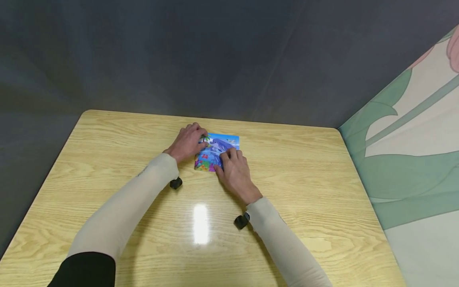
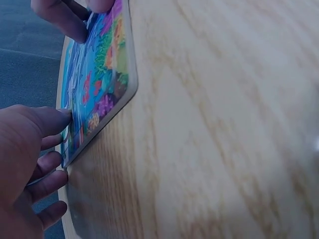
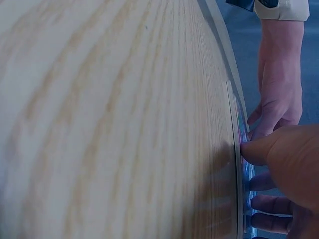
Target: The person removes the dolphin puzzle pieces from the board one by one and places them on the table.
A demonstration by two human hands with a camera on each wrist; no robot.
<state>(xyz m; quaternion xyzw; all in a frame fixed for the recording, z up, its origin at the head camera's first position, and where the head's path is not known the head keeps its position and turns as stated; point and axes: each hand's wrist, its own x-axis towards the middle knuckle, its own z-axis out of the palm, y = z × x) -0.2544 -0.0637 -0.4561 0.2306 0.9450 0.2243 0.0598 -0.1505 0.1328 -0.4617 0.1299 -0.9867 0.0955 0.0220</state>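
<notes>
**One thin, rigid-looking, blue dolphin-picture board [image 1: 215, 150] between my left grip [image 1: 186, 140] and my right grip [image 1: 236, 171]**

The board lies on the pale yellow wood-grain table [image 1: 305, 171], near its far edge, and everything turns on how it sits between my hands. It is just to the right of my left grip, which takes its left side towards the far corner, and under the fingers of my right grip, which comes in over the near right corner. Both touch it, so neither is nearer. Its outline looks close to square; with that corner covered, I cannot tell which way the long axis runs.

My left grip pinches the border, thumb [image 2: 56, 119] on the printed face and fingers bent at the edge. My right grip has its fingers bent onto the picture and its thumb by the near edge; whether it grasps anything or only presses, I cannot tell.

Counted out: one board, one table, two grips, two pale grey fabric sleeves [image 1: 125, 203], and two small black wrist-worn devices [image 1: 176, 183], one at each wrist. One black cloth upper sleeve [image 1: 87, 269] shows on my left arm. Beyond stand one dark grey cloth backdrop [image 1: 201, 56] and, at the right, one green, white and pink floral curtain [image 1: 405, 159].
</notes>
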